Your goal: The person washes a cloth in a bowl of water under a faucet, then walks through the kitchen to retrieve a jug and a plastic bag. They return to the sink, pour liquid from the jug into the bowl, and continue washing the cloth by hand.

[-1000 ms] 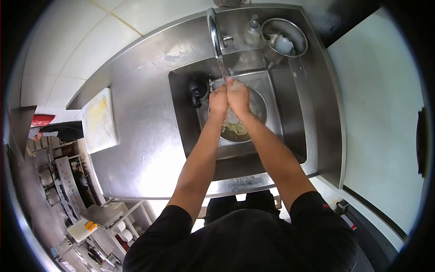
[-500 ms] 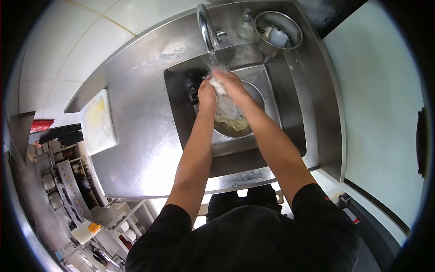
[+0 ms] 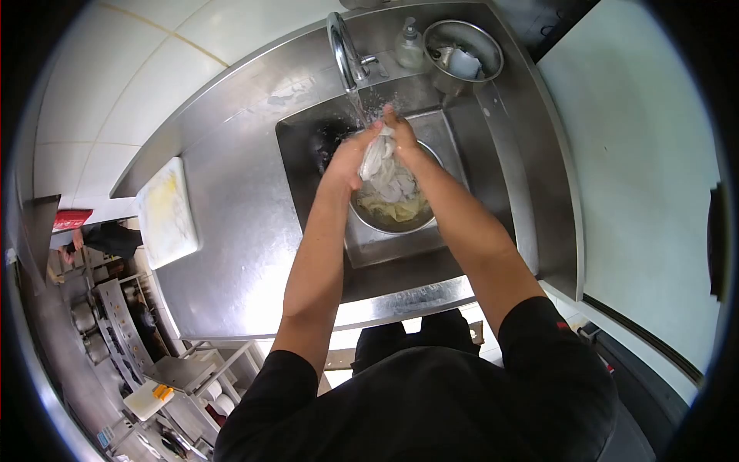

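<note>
Water runs from the curved tap (image 3: pixel 340 52) and splashes at my fingertips. Between them, my left hand (image 3: pixel 349 162) and my right hand (image 3: pixel 402 135) grip a wet, bunched white cloth (image 3: pixel 376 159). The left presses it from the left side, the right from the other side, fingers pointing toward the tap. Below hangs the rest of the cloth, reaching into a round metal bowl (image 3: pixel 394 232) in the sink (image 3: pixel 481 254). Yellowish, crumpled fabric (image 3: pixel 396 210) lies in the bowl's near part, partly wet.
Behind the sink stand a soap pump bottle (image 3: pixel 409 50) and a steel pot (image 3: pixel 496 65) with small items inside. A white cutting board (image 3: pixel 167 215) rests at the counter's left end. Beyond it, another person's dark sleeve (image 3: pixel 114 239) shows near kitchen shelving.
My hands have drawn slightly apart and turned, baring more of the white cloth between them. The water keeps running. At far left, the other person's arm has shifted.
</note>
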Demonstrator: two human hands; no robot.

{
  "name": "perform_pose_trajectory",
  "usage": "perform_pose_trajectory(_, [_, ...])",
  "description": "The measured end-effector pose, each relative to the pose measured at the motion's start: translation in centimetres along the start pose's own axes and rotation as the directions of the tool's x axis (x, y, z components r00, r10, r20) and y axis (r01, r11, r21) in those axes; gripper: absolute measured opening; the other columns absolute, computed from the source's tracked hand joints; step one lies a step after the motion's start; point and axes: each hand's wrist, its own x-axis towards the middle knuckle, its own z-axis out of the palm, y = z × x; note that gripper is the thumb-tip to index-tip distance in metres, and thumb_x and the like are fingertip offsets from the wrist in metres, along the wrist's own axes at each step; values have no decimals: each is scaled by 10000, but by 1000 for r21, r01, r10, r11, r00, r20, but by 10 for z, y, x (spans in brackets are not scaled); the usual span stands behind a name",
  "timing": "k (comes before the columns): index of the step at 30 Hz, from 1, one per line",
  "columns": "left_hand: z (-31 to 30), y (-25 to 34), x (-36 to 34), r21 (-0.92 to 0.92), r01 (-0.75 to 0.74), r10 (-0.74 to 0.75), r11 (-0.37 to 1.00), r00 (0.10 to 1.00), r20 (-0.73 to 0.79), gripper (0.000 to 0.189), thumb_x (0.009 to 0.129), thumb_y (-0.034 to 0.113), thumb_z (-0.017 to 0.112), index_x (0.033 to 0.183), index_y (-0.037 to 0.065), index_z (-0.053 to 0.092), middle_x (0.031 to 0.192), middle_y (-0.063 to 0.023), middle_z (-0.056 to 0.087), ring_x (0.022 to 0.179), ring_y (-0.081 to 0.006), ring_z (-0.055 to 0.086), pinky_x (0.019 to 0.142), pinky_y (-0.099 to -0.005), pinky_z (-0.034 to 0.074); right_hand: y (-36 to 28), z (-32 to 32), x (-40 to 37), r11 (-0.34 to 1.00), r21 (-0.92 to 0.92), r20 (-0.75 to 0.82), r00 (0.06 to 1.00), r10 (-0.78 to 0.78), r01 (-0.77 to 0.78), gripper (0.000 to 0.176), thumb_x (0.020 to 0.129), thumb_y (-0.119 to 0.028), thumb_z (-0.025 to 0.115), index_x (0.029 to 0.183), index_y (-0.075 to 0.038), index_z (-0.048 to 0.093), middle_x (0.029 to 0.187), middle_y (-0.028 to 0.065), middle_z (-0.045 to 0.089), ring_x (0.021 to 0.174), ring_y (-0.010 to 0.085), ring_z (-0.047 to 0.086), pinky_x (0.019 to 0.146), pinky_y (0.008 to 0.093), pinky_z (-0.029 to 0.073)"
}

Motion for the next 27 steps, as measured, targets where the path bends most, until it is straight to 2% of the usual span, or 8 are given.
perform_pose_trajectory(2, [9,18,-16,8,-14,13,1000,997,77,365,934,293,633,1159,6,645,1051,-117,697,907,-224,678,807,-349,539,26,-11,6,962,232,211,973,98,-148,723,973,-628,434,948,41,706,849,149,703,815,252,667,763,367,515])
perform_pose_trajectory(8, [22,41,-54,-81,-54,63,995,992,112,326,902,209,628,1109,-43,633,1025,-163,697,887,-258,691,812,-371,558,19,-28,-59,940,-329,143,979,145,-91,593,949,-565,538,1051,2,680,970,146,708,998,262,652,833,417,517])
perform_pose_trajectory(11, [15,46,-63,-109,-124,132,986,989,62,329,891,192,610,1058,-90,636,984,-191,699,840,-287,697,754,-397,581,88,-31,-20,919,23,123,914,388,-393,484,958,-442,587,1136,3,651,1111,146,664,1064,310,630,841,463,533])
perform_pose_trajectory(14, [-10,37,-61,-130,-159,158,979,987,-14,346,887,137,576,1153,-84,598,1041,-202,680,864,-297,694,759,-405,589,39,-20,-64,635,687,268,935,231,-354,308,966,-288,598,1085,-8,643,1191,120,606,1037,323,634,809,456,558])
perform_pose_trajectory(17, [-83,-10,-26,42,-211,214,977,970,-111,285,897,118,552,1137,-33,583,1092,-209,659,902,-311,685,794,-451,593,2,-12,-73,721,684,184,983,-29,-107,165,960,-188,595,1033,-49,643,1108,91,614,1007,294,638,790,408,577])
perform_pose_trajectory(21, [-39,-25,-30,-164,-268,216,949,935,-282,298,953,167,514,1217,47,580,1034,-133,680,848,-275,687,795,-379,572,-35,12,-76,929,319,104,967,-232,189,141,884,-151,665,999,-72,643,1028,88,645,973,246,647,785,399,553])
perform_pose_trajectory(24, [-40,-49,3,-290,-214,169,933,970,-173,393,1029,358,484,1310,93,559,1218,-74,640,1102,-218,623,913,-373,518,-49,50,-97,745,-225,50,771,-635,628,186,850,-220,692,931,-61,640,978,96,675,909,265,666,770,395,519])
perform_pose_trajectory(27, [-37,-67,19,-365,-352,282,862,931,-233,367,1026,359,500,1231,76,610,1166,-59,649,1101,-205,609,934,-366,495,-58,55,-112,662,-505,15,773,-635,554,209,869,-262,690,893,-59,643,967,111,671,879,343,656,746,427,519])
